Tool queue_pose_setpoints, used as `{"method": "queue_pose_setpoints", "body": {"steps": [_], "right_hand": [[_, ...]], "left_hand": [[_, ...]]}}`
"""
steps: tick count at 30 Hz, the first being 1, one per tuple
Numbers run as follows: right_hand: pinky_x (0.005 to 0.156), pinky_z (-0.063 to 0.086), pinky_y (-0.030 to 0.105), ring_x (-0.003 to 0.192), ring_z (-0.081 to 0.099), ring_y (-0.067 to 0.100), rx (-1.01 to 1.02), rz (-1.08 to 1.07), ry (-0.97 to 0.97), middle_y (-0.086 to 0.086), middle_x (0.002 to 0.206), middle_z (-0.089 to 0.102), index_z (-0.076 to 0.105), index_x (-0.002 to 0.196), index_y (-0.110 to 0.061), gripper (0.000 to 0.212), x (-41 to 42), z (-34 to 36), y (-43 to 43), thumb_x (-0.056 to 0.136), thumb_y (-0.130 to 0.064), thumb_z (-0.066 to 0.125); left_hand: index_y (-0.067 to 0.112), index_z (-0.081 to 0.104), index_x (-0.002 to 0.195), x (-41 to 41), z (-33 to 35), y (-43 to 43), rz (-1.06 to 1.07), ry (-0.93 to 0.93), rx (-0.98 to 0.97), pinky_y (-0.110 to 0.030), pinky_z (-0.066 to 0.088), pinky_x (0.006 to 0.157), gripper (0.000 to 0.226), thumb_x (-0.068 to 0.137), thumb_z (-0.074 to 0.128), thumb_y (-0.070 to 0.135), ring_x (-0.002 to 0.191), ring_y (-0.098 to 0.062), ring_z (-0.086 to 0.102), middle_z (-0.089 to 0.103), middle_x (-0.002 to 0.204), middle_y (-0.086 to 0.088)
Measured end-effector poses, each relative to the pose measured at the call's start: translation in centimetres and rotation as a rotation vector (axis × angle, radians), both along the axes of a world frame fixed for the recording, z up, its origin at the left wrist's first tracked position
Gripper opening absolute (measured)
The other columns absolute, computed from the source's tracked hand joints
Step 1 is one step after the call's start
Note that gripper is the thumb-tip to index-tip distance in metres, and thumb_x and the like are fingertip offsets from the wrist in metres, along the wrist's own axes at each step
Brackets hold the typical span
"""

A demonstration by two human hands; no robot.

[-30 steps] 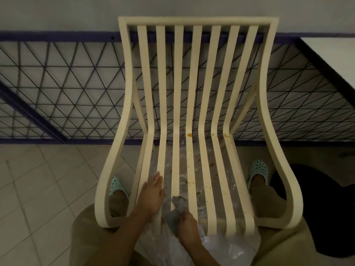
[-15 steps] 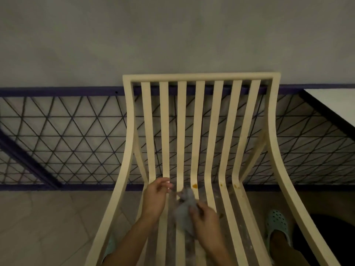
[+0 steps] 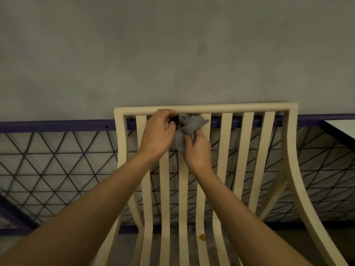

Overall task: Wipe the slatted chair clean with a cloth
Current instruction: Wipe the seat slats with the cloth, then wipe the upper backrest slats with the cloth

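Note:
A cream slatted chair (image 3: 247,143) faces me, its back slats rising to a top rail. A crumpled grey cloth (image 3: 187,129) is bunched against the upper slats just under that rail. My right hand (image 3: 197,150) grips the lower part of the cloth. My left hand (image 3: 158,133) is curled at the cloth's left edge near the top rail and pinches it. An orange-brown stain (image 3: 201,237) sits on a slat near the bend of the seat.
A dark triangular wire fence (image 3: 57,169) with a purple rail runs behind the chair below a grey wall. A white table corner (image 3: 342,129) juts in at the right.
Both hands have carried the cloth from the front of the seat up the slats to the top of the backrest. The view has tilted up with them.

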State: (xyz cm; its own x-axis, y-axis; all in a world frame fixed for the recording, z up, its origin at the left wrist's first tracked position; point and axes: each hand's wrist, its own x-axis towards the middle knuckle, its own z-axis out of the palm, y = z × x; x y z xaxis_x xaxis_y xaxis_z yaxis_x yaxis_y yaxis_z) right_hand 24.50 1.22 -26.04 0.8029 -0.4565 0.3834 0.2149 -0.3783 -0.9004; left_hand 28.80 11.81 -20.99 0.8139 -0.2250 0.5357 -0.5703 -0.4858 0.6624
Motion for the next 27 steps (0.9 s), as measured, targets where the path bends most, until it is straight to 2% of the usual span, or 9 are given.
{"method": "queue_pose_setpoints", "body": {"steps": [4,7,11,13,16,19,21,23,27], "right_hand": [[0.066,0.044,0.003,0.098,0.060,0.016,0.107,0.015,-0.014,0.005,0.108,0.062,0.049,0.128,-0.012,0.028,2.1,0.1,0.4,0.102,-0.022,0.043],[0.064,0.046,0.008,0.093,0.059,0.021,0.174,0.033,-0.013,0.013,0.104,0.060,0.048,0.120,-0.010,0.021,3.0,-0.2,0.6,0.103,-0.017,0.039],[0.060,0.043,0.011,0.088,0.060,0.024,0.109,0.004,0.049,0.014,0.101,0.061,0.050,0.115,-0.003,0.021,3.3,-2.1,0.5,0.103,-0.012,0.037],[0.066,0.048,0.018,0.096,0.062,0.029,0.191,0.021,0.063,0.017,0.105,0.062,0.051,0.120,-0.003,0.024,3.1,-2.8,0.9,0.103,-0.015,0.038],[0.083,0.050,0.019,0.109,0.058,0.028,0.347,0.049,0.066,0.017,0.116,0.059,0.046,0.130,-0.003,0.030,2.0,-4.0,1.7,0.104,-0.016,0.039],[0.089,0.047,0.031,0.110,0.056,0.031,0.325,0.031,0.144,0.017,0.115,0.057,0.048,0.124,-0.002,0.034,1.1,-6.0,1.9,0.103,-0.027,0.040],[0.088,0.048,0.016,0.110,0.056,0.019,0.383,0.085,0.139,0.010,0.121,0.057,0.045,0.131,-0.009,0.031,0.5,-7.0,1.8,0.103,-0.022,0.041],[0.077,0.044,0.001,0.107,0.055,0.013,0.342,0.118,0.158,0.007,0.120,0.056,0.043,0.135,-0.011,0.033,0.4,-7.0,1.3,0.103,-0.022,0.041],[0.072,0.047,0.004,0.106,0.061,0.018,0.274,0.128,0.084,0.008,0.114,0.061,0.047,0.131,-0.006,0.036,1.9,-4.0,0.3,0.103,-0.027,0.042]], "left_hand": [[0.013,0.062,0.120,0.4,-1.3,-0.3,-0.009,0.073,0.021,0.001,0.038,0.074,0.028,0.094,0.051,0.011,0.094,-0.002,0.055,0.064,0.113,0.001],[0.012,0.060,0.125,-0.1,-2.1,-0.7,-0.002,0.110,-0.036,0.005,0.037,0.071,0.030,0.097,0.051,0.015,0.094,0.001,0.054,0.064,0.110,0.003],[0.011,0.062,0.122,-0.2,-2.7,-1.9,0.033,0.144,-0.047,0.000,0.040,0.071,0.030,0.094,0.059,0.019,0.090,0.000,0.057,0.068,0.108,-0.001],[0.010,0.064,0.120,0.4,-2.5,-2.1,0.095,0.141,-0.059,-0.008,0.044,0.077,0.031,0.091,0.064,0.021,0.089,-0.002,0.059,0.070,0.107,-0.003],[0.009,0.069,0.112,1.4,-2.2,-2.0,0.146,0.139,-0.040,-0.014,0.046,0.078,0.025,0.089,0.067,0.020,0.085,-0.005,0.061,0.072,0.100,-0.006],[0.009,0.071,0.106,2.0,-2.3,-2.0,0.137,0.142,0.000,-0.018,0.050,0.077,0.021,0.089,0.067,0.020,0.083,-0.010,0.065,0.072,0.094,-0.005],[0.009,0.071,0.106,2.2,-2.3,-1.9,0.122,0.157,0.016,-0.025,0.053,0.084,0.022,0.089,0.067,0.022,0.086,-0.013,0.067,0.073,0.094,-0.006],[0.009,0.071,0.106,2.4,-2.1,-1.8,0.111,0.181,0.029,-0.027,0.053,0.088,0.023,0.090,0.065,0.024,0.088,-0.015,0.068,0.073,0.095,-0.005],[0.015,0.071,0.104,2.1,-1.3,-1.7,0.067,0.259,0.080,-0.026,0.050,0.077,0.027,0.097,0.052,0.033,0.088,-0.014,0.065,0.070,0.093,-0.002]]}}
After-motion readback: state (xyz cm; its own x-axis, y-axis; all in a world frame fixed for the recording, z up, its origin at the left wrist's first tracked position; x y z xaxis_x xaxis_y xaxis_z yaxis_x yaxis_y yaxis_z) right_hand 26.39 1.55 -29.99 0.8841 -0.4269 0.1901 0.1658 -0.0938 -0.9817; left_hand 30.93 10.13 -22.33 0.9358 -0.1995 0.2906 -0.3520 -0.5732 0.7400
